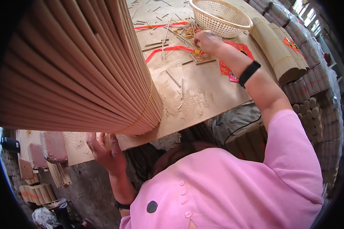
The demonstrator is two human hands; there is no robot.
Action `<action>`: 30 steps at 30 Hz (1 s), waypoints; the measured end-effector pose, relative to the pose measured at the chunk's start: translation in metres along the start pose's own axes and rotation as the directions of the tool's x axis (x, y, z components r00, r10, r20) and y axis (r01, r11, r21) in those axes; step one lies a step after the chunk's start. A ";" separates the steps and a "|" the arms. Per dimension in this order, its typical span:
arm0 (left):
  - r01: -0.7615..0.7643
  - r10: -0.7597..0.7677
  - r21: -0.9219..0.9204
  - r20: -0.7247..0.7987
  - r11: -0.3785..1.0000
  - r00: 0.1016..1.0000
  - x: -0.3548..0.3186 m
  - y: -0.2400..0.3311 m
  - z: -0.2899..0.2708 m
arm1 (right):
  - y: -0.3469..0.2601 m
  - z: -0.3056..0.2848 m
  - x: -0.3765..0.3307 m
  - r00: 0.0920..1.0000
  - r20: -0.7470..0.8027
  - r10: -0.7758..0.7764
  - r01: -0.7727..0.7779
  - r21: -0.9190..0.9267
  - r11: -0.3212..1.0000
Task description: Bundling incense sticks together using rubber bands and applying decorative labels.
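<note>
A large bundle of thin brown incense sticks (88, 72) stands upright on the table, filling the left of the head view. A thin rubber band (147, 105) circles it near its base. Low at the bundle's near side, by the table edge, is my left hand (106, 152), its fingers apart and the tips partly hidden by the bundle. My right hand (209, 41) reaches across the table to a tangle of rubber bands (193, 32). Its fingers are curled down, and whatever they pinch is hidden. Red ribbons (166, 49) lie beside them.
A cream woven basket (221, 23) stands behind my right hand. Red printed paper (227, 72) lies under my forearm. Banded stick bundles (275, 49) lie at the right. Broken stick pieces and dust litter the wooden table (214, 91). Reddish bricks (54, 147) rest at the left edge.
</note>
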State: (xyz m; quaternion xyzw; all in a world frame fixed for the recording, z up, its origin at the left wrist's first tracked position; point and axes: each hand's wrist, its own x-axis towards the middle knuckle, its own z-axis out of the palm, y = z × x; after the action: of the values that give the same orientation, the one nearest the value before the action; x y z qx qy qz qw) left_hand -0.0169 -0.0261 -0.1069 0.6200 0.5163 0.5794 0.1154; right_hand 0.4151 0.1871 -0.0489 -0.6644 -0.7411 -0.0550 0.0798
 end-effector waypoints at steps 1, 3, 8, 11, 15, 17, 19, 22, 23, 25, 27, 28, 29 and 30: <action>-0.010 0.009 0.065 0.020 0.998 1.000 -0.001 0.000 0.000 | 0.001 0.000 0.002 0.998 0.034 0.062 -0.063 0.032 0.998; 0.001 -0.001 0.056 0.008 0.998 1.000 -0.002 0.001 -0.002 | 0.002 -0.003 0.006 0.995 -0.028 0.095 -0.089 0.148 0.985; 0.025 -0.028 0.070 0.036 0.997 0.999 -0.002 0.002 -0.002 | 0.005 -0.025 0.007 0.969 0.155 0.193 -0.215 0.914 0.344; 0.029 -0.029 0.004 0.009 1.000 1.000 -0.001 0.000 0.002 | -0.003 -0.042 -0.007 0.941 0.300 0.154 -0.317 0.943 0.098; 0.058 -0.070 -0.148 -0.074 0.987 0.995 -0.009 0.004 -0.003 | -0.025 -0.058 -0.044 0.952 0.293 0.093 -0.279 0.950 -0.138; 0.012 -0.030 -0.173 -0.102 0.985 0.994 -0.016 0.016 -0.011 | -0.039 -0.062 -0.066 0.957 0.283 0.069 -0.272 0.952 -0.142; -0.037 0.028 -0.202 -0.043 0.979 0.999 -0.024 0.038 -0.018 | -0.055 -0.069 -0.089 0.969 0.245 0.007 -0.239 0.950 -0.200; 0.233 -0.040 -0.454 0.395 0.860 0.918 -0.032 0.080 -0.016 | -0.095 -0.080 -0.130 0.973 0.221 -0.071 -0.232 0.937 -0.259; 0.294 -0.001 -0.541 0.477 0.788 0.879 -0.033 0.093 -0.007 | -0.112 -0.086 -0.147 0.974 0.203 -0.099 -0.223 0.940 -0.260; 0.395 -0.071 -0.554 0.515 0.733 0.854 -0.032 0.114 0.007 | -0.149 -0.095 -0.187 0.981 0.141 -0.134 -0.163 0.971 -0.176; 0.385 -0.064 -0.550 0.512 0.741 0.856 -0.033 0.125 0.011 | -0.182 -0.096 -0.225 0.979 0.105 -0.177 -0.127 0.985 -0.120; 0.439 -0.095 -0.580 0.527 0.687 0.845 -0.034 0.127 0.012 | -0.194 -0.095 -0.241 0.982 0.067 -0.176 -0.079 0.995 -0.059; 0.446 -0.148 -0.606 0.477 0.658 0.866 -0.038 0.127 0.011 | -0.203 -0.093 -0.253 0.985 0.083 -0.153 -0.073 0.995 0.070; 0.483 -0.191 -0.580 0.491 0.656 0.850 -0.041 0.125 0.009 | -0.207 -0.091 -0.262 0.978 0.143 -0.155 -0.157 0.984 -0.083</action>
State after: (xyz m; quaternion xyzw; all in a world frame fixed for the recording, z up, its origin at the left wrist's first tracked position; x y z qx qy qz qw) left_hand 0.0630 -0.1091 -0.0415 0.5248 0.3396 0.5605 0.5432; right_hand 0.2406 -0.1089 -0.0048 -0.3919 -0.5441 0.5790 0.4638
